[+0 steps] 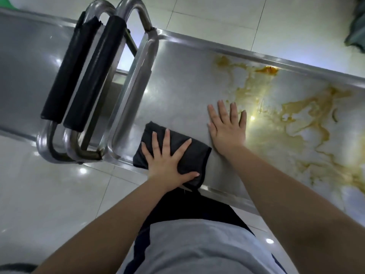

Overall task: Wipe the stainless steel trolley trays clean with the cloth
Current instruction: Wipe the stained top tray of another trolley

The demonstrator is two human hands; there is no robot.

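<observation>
A stainless steel trolley tray (181, 80) runs across the view from upper left to lower right. Yellow-brown smears (308, 119) cover its right half. A folded dark grey cloth (195, 155) lies on the tray near its front rim. My left hand (167, 161) presses flat on the cloth, fingers spread. Just to the right of the cloth, my right hand (227, 125) rests palm down on the bare steel, fingers apart, holding nothing. Its fingertips touch the edge of the smears.
Steel tube handles with black foam grips (88, 76) stand at the tray's left end. A second steel tray (29, 56) sits beyond them on the left. White tiled floor (49, 194) surrounds the trolley. A dark green cloth-like thing (355, 32) lies at the top right.
</observation>
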